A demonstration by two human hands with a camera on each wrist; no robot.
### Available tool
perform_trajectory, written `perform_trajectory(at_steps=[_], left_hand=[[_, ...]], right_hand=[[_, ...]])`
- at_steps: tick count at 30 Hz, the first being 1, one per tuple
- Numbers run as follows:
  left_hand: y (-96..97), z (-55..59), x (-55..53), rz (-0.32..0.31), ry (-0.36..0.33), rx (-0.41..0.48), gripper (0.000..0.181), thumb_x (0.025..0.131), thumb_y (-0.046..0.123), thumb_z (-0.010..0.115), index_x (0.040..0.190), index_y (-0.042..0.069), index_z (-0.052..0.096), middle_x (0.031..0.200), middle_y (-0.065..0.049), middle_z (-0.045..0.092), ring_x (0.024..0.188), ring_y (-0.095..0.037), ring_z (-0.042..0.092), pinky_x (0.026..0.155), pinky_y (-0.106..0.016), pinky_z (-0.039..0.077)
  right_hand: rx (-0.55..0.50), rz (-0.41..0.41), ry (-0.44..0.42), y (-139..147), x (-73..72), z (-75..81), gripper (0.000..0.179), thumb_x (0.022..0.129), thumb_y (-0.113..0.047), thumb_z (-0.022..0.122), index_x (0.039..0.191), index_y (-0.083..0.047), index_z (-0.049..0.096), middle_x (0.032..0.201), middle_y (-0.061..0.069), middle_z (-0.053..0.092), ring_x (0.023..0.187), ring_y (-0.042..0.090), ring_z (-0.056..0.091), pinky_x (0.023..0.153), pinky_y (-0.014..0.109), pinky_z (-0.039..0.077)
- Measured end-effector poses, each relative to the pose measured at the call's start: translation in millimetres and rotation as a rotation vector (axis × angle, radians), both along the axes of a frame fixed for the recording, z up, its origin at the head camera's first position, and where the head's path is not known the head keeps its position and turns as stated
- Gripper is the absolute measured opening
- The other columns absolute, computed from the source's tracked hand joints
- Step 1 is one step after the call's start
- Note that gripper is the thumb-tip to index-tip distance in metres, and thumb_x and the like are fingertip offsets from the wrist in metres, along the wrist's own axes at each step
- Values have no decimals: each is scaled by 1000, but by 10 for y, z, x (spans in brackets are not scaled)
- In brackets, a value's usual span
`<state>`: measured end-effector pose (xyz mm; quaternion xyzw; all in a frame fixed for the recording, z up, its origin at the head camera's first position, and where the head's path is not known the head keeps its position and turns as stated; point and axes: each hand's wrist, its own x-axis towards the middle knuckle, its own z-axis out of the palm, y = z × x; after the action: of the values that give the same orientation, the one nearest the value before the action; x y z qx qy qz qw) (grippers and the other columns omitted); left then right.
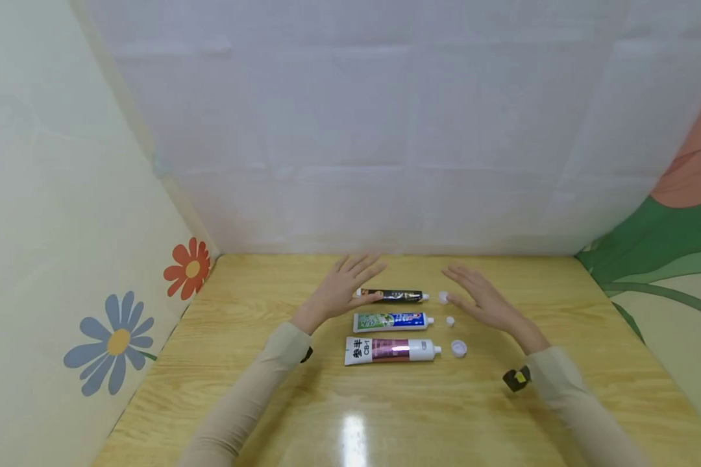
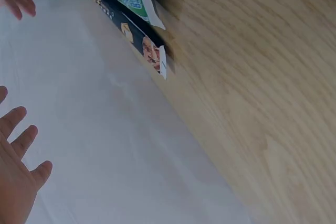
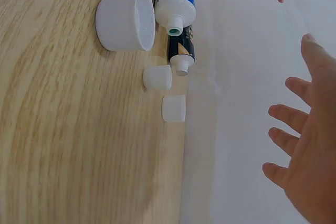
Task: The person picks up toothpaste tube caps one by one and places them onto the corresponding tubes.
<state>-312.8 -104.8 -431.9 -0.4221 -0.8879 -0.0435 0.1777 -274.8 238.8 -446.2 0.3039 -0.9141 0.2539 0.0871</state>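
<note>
Three uncapped toothpaste tubes lie in parallel on the wooden table, nozzles to the right: a black tube (image 1: 401, 296) farthest, a blue, green and white tube (image 1: 391, 322) in the middle, and a white and purple tube (image 1: 390, 350) nearest. Beside each nozzle is a white cap: the far cap (image 1: 442, 297), the small middle cap (image 1: 450, 321) and the wide near cap (image 1: 458, 348). My left hand (image 1: 348, 288), fingers spread, hovers over the black tube's left end. My right hand (image 1: 483, 299) is held with straight fingers close to the far cap. Both hands hold nothing.
A white sheet (image 1: 385, 130) hangs behind the wooden table (image 1: 239, 311). The left wall (image 1: 47, 214) carries painted flowers, and a painted green leaf (image 1: 666, 240) marks the right wall. Dark bands show at my wrists, the right band (image 1: 516, 379) more fully.
</note>
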Motion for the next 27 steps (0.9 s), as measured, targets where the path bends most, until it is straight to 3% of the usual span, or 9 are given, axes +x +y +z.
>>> perform_trajectory(at_steps=[6, 15, 27], left_hand=[[19, -64, -61, -24, -23, 22, 70, 92, 53, 45, 148, 19, 21, 153, -4, 22, 139, -26, 23, 114, -46, 15], [55, -176, -128, -67, -80, 98, 71, 88, 37, 61, 146, 13, 28, 149, -11, 30, 133, -31, 34, 110, -50, 26], [61, -302, -201, -36, -214, 139, 70, 89, 36, 61, 147, 19, 25, 147, -9, 34, 132, -28, 35, 109, -49, 28]], right_hand=[[-57, -7, -27, 22, -56, -96, 51, 97, -28, 47, 143, -9, 34, 149, 15, 30, 137, 38, 22, 108, 60, 16], [-135, -24, -115, 45, -90, -194, 51, 97, -32, 46, 143, -12, 34, 146, 14, 34, 134, 36, 29, 107, 59, 22], [-195, -21, -145, 48, -144, -304, 50, 96, -27, 50, 140, -6, 38, 142, 20, 38, 130, 38, 33, 105, 59, 25]])
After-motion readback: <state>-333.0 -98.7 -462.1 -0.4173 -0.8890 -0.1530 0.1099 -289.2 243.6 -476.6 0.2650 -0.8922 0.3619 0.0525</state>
